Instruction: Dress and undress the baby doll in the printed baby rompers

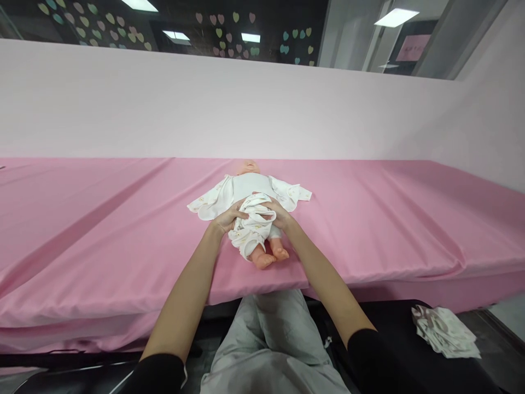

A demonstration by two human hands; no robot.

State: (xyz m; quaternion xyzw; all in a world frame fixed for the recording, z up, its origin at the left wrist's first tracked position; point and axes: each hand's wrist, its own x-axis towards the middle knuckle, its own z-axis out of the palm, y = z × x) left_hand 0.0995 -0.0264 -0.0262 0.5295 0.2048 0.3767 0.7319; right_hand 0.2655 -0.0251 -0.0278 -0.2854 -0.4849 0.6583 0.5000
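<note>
A baby doll lies on its back on the pink sheet, head away from me and bare feet toward me. An open white jacket is spread out under its body. White trousers are bunched up around its legs and hips. My left hand grips the trousers' bunched cloth on the left side. My right hand grips the same cloth on the right side, fingers curled over it.
The pink-covered table runs wide to both sides, with a pale pink wall behind it. A crumpled white cloth lies on a dark surface at lower right. My grey-trousered knees sit below the table edge.
</note>
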